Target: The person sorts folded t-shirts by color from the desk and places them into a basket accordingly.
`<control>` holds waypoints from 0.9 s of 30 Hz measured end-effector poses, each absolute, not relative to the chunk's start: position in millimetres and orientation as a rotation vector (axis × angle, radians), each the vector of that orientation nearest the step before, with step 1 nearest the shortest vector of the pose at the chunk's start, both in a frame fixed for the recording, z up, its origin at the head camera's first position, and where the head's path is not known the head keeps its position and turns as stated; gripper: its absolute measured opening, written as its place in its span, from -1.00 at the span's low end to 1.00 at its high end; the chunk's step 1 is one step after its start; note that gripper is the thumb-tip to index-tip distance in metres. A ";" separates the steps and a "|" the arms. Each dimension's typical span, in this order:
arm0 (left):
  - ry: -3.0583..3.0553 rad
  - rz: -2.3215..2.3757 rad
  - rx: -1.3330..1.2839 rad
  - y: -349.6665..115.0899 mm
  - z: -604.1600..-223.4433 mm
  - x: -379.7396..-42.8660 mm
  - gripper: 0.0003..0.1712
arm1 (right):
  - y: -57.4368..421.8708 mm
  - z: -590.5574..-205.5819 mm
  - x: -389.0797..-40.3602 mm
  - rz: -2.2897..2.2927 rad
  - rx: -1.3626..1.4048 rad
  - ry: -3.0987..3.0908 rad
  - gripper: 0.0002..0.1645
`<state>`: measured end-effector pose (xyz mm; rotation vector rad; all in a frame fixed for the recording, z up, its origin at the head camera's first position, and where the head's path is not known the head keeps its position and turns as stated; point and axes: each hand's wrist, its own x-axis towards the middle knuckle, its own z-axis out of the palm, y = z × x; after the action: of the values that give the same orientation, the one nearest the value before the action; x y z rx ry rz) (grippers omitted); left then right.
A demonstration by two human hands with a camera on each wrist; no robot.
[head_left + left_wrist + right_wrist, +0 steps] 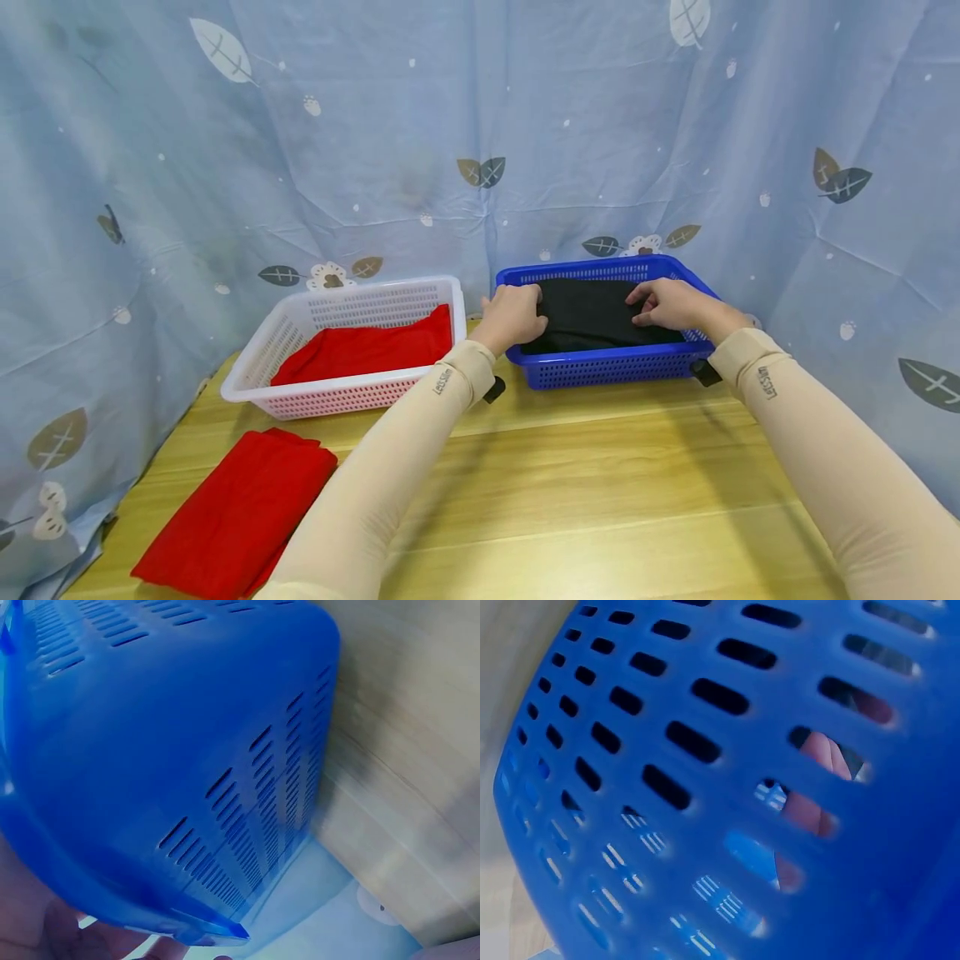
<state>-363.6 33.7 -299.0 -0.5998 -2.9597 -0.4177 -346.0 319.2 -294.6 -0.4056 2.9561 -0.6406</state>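
A folded black cloth [588,308] lies inside the blue basket [600,367]. My left hand [513,317] is over the basket's left rim, its fingertips at the cloth's left edge. From the right side, my right hand [671,304] reaches into the basket. Its thumb and fingers are bent loosely and stand apart at the cloth's right part. In the left wrist view, the blue basket's wall [150,735] covers most of the hand. Through the slots in the right wrist view, parts of the fingers [806,812] show.
Left of the blue basket stands a white basket [341,377] with a red cloth [367,350] in it. Another folded red cloth [240,508] lies on the wooden table [585,483], front left. A blue patterned curtain [390,125] hangs behind and along both sides.
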 end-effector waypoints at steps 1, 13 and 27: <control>-2.958 -0.425 -0.603 32.6 -298.9 -362.9 -0.54 | 318.3 -293.9 -346.0 -0.640 -0.409 2.958 -0.51; -2.960 -0.504 -0.675 12.3 -287.8 -349.1 -0.51 | 299.9 -284.2 -344.5 -0.674 -0.525 2.963 -0.54; -2.909 -0.642 -0.785 -35.5 -267.3 -321.2 -0.29 | 257.9 -268.1 -335.1 -0.684 -0.657 2.969 -0.53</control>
<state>-321.2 -35.5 -267.3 -0.7848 -2.9093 -0.6419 -335.1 257.9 -268.1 -0.6570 2.9688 -0.6836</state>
